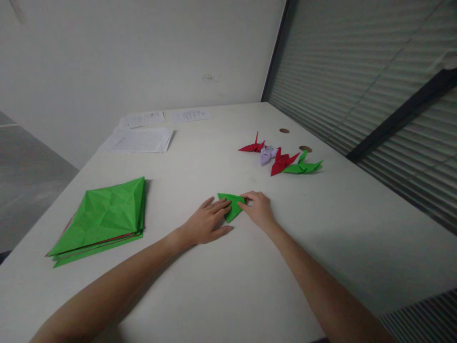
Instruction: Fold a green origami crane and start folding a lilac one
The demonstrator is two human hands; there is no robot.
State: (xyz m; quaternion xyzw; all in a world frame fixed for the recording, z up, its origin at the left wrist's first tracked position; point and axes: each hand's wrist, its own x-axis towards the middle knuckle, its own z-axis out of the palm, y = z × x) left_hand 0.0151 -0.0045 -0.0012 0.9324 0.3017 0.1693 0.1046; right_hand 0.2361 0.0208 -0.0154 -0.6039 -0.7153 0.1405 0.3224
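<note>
A small folded green paper triangle (pixel 231 206) lies on the white table (pixel 221 295) in front of me. My left hand (pixel 207 223) lies flat with its fingers stretched out, and its fingertips press on the paper's left side. My right hand (pixel 257 208) is curled, with fingertips pinched on the paper's right corner. Part of the paper is hidden under both hands.
A stack of creased green and red paper sheets (pixel 103 216) sits at the left. Several folded paper cranes, red (pixel 282 162), lilac (pixel 267 154) and green (pixel 303 166), lie at the back right. Printed white sheets (pixel 141 139) rest near the wall. Window blinds (pixel 374 85) run along the right.
</note>
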